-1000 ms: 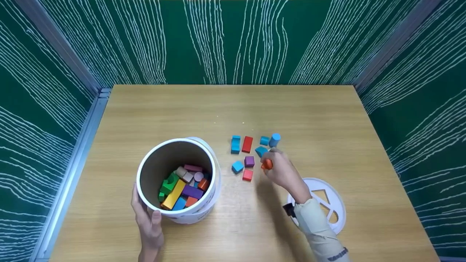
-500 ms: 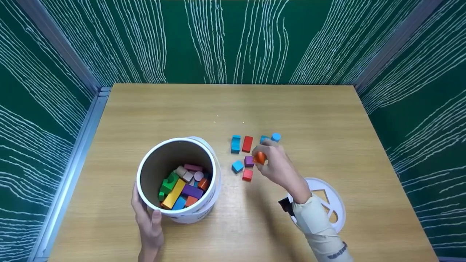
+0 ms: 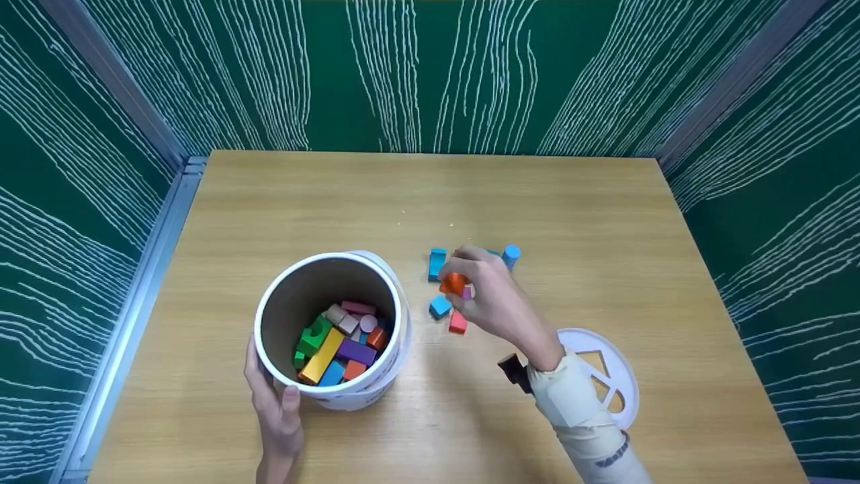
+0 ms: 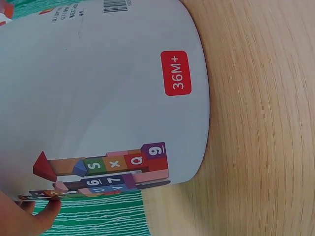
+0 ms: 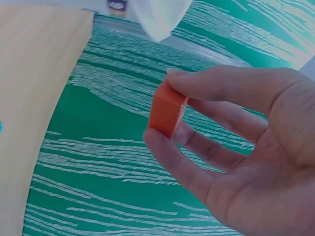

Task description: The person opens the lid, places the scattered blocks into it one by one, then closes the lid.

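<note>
In the head view my left hand [image 3: 277, 417] grips the near left side of a white bucket [image 3: 289, 296], thumb by the rim. Its printed wall [image 4: 108, 88] fills the left wrist view. Inside the bucket lie several coloured blocks, among them a long yellow block [image 3: 321, 356], a purple block [image 3: 356, 351] and a green block [image 3: 312, 336]. My right hand [image 3: 500, 302] pinches an orange block [image 3: 454, 282] between thumb and fingertips, above the loose blocks. The right wrist view shows this orange block [image 5: 167, 112] raised, with flat sides.
Around the right hand stand a teal block [image 3: 437, 263], a blue cube [image 3: 440, 306], a red cube [image 3: 457, 323] and a blue cylinder [image 3: 511, 254]; the hand covers others. A white lid [image 3: 628, 390] with shaped cutouts lies under the right forearm. Green patterned walls surround the wooden table [image 3: 322, 195].
My right hand has moved left with the orange block, from beside the blue cylinder to over the red and purple blocks. The left hand and bucket have stayed in place.
</note>
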Available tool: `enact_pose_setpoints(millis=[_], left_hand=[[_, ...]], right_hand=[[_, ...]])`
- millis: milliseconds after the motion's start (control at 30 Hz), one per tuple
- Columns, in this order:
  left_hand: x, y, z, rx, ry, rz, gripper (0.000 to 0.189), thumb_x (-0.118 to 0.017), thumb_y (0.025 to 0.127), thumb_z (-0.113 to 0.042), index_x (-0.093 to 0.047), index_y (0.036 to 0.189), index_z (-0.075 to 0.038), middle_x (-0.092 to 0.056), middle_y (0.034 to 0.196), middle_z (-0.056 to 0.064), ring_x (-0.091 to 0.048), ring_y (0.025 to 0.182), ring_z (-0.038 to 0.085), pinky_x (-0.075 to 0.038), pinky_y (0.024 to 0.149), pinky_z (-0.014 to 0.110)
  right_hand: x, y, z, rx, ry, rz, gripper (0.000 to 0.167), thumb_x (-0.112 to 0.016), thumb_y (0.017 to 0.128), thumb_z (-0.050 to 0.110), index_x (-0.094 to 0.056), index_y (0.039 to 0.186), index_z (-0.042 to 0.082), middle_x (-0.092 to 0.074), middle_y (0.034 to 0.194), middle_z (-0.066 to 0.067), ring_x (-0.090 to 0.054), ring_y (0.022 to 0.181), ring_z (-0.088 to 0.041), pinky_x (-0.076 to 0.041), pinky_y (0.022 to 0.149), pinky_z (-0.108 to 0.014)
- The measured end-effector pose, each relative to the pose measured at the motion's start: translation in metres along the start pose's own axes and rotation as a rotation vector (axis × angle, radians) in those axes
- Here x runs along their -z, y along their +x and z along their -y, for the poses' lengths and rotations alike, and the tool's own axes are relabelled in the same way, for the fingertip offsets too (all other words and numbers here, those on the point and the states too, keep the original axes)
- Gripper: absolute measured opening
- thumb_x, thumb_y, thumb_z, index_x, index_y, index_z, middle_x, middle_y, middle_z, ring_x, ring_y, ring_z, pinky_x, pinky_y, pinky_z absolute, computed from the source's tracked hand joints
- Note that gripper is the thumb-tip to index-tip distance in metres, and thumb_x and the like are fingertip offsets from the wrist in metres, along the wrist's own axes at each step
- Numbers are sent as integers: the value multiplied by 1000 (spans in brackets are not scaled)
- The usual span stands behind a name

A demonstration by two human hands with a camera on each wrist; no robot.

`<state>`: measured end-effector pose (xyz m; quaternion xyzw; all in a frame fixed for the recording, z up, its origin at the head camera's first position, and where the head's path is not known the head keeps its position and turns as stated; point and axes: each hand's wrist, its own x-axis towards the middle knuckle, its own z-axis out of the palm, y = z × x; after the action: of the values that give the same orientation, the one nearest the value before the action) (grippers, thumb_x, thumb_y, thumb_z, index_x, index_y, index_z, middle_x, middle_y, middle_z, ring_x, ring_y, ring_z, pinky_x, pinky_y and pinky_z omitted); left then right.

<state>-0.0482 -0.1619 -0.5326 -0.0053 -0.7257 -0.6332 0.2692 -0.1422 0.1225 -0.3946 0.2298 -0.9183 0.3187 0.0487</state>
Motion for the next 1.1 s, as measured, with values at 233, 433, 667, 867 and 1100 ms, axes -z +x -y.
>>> enact_pose_setpoints(millis=[233, 433, 667, 867, 1100], left_hand=[[-1, 0, 2, 26, 22, -1, 69, -47, 89, -22, -18, 151, -10, -22, 154, 7, -23, 138, 24, -23, 113, 33], [-1, -1, 1, 23, 14, -5, 69, -48, 89, -24, -19, 151, -11, -23, 154, 6, -24, 138, 23, -23, 112, 31], [-1, 0, 0, -21, 7, -1, 69, -45, 87, -17, -18, 150, -8, -22, 153, 10, -25, 136, 26, -24, 111, 32], [-1, 0, 1, 25, 2, 8, 70, -48, 88, -22, -17, 151, -12, -22, 154, 5, -23, 137, 24, -22, 113, 42], [-1, 0, -1, 42, -1, 5, 70, -48, 89, -23, -17, 151, -13, -22, 154, 4, -23, 138, 24, -23, 113, 40]], right_hand=[[0, 12, 19, 69, -21, 41, 22, -75, 74, -1, -72, 93, 11, -61, 99, -4, -57, 88, -18, -55, 76, -27], [-4, 18, 33, 94, -49, 110, 25, -76, 75, 3, -73, 99, 12, -60, 101, -2, -54, 91, -16, -53, 73, -20], [-17, 26, 47, 156, -53, 189, 26, -75, 77, 5, -72, 102, 13, -59, 109, -5, -55, 97, -20, -54, 76, -23], [-32, 30, 52, 171, -41, 259, 26, -74, 77, 1, -71, 100, 12, -58, 111, -8, -53, 102, -25, -55, 78, -28], [-42, 33, 58, 183, -48, 322, 30, -75, 77, 3, -71, 106, 12, -57, 113, -8, -55, 102, -22, -55, 76, -28]])
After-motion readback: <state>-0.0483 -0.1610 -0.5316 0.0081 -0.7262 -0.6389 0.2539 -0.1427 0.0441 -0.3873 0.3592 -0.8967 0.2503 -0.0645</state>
